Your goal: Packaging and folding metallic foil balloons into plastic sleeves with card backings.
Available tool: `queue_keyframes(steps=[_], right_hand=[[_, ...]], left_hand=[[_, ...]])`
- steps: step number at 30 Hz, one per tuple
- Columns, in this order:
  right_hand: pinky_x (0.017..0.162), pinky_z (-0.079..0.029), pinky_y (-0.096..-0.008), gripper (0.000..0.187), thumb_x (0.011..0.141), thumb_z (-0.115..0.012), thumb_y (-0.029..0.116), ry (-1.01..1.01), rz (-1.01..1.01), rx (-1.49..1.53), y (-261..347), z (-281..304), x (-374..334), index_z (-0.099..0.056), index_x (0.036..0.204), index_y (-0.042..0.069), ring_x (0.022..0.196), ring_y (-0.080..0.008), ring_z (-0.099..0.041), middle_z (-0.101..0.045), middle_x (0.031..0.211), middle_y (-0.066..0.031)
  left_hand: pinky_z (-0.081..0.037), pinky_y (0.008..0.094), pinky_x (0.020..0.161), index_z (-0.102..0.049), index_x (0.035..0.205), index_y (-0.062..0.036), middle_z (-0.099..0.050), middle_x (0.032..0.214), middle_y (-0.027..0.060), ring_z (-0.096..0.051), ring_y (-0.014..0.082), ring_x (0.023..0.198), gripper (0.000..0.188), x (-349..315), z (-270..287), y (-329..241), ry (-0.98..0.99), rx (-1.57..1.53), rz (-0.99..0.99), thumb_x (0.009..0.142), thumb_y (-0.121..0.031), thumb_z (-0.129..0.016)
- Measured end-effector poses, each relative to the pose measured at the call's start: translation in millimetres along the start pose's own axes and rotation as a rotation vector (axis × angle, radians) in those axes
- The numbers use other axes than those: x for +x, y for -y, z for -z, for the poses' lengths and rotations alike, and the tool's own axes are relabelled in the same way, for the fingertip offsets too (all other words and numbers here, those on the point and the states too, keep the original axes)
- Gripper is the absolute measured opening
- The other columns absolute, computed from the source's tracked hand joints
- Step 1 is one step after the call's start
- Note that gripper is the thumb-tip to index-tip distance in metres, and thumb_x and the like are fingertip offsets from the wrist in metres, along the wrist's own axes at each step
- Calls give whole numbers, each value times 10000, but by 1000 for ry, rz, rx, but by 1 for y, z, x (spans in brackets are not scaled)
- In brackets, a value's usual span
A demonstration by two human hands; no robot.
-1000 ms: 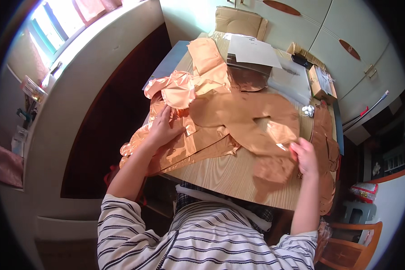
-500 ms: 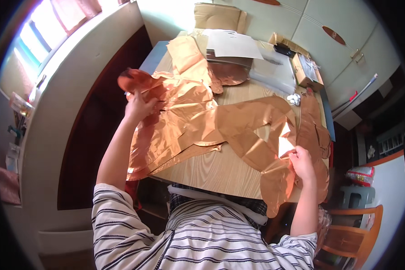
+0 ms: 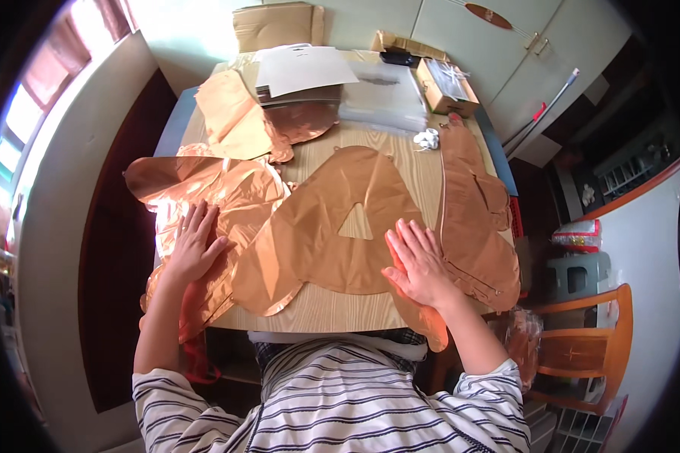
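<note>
a flat copper foil balloon (image 3: 329, 260) shaped like an a lies on the wooden table (image 3: 340, 309), its point away from the person. the right hand (image 3: 419, 264), palm down and fingers extended, rests on its right leg; the left hand (image 3: 195, 245), also flat, rests on crumpled foil (image 3: 242, 189) beside it, probably so the light sheets stay flat. half a second ago the right hand pinched the foil; now neither hand grips anything

A wood-grain table (image 3: 340, 309) carries an A-shaped copper foil (image 3: 332, 264), crumpled foils (image 3: 242, 185), clear sheets (image 3: 389, 94) and an open box (image 3: 461, 108).
</note>
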State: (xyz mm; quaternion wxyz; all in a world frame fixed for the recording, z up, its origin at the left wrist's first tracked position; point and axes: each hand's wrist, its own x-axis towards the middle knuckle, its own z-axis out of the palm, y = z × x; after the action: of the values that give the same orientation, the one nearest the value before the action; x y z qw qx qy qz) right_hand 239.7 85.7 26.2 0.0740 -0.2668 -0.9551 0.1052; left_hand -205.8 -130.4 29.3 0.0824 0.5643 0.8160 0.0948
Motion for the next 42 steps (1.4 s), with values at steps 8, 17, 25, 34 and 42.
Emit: queue_keyframes(steps=[8, 17, 25, 34, 42], right_hand=[[1171, -296, -530, 595, 969, -615, 417, -208, 56, 82, -17, 13, 12, -512, 1440, 69, 1406, -400, -405, -446, 1518, -205], [831, -529, -433, 334, 853, -774, 355, -554, -605, 63, -205, 21, 82, -652, 925, 53, 936, -326, -660, -676, 972, -146], [717, -515, -401, 264, 872, -787, 208, -463, -662, 238, -227, 15, 95, -626, 828, 4, 748, -280, -647, -657, 775, -139], [768, -519, -403, 267, 894, -762, 271, -534, -647, 142, -229, 13, 87, -656, 845, 31, 874, -292, -662, -661, 951, -164], [746, -527, -449, 247, 915, -708, 302, -621, -660, 263, -230, 18, 84, -681, 883, 58, 848, -342, -697, -709, 904, -156]], left_hand=[[-108, 529, 1248, -416, 1529, -78, -277, 1640, 205, -187, 410, 1538, 625, 20, 10, -47, -103, -80, -118, 1006, -409, -503], [-135, 584, 1221, -367, 1551, -62, -292, 1624, 241, -228, 452, 1512, 822, 25, -27, -113, -16, 16, -382, 886, -451, -655], [-149, 603, 1213, -370, 1546, -62, -300, 1612, 245, -224, 474, 1503, 831, 24, -17, -128, -79, -6, -358, 859, -383, -710], [-332, 555, 1166, -566, 1368, -30, -436, 1515, 243, -375, 453, 1424, 583, 126, -4, -232, -162, -303, -803, 865, -266, -742], [-387, 507, 1124, -622, 1254, -36, -614, 1306, 141, -535, 315, 1288, 388, 228, -74, -369, -75, -276, -919, 903, -196, -663]])
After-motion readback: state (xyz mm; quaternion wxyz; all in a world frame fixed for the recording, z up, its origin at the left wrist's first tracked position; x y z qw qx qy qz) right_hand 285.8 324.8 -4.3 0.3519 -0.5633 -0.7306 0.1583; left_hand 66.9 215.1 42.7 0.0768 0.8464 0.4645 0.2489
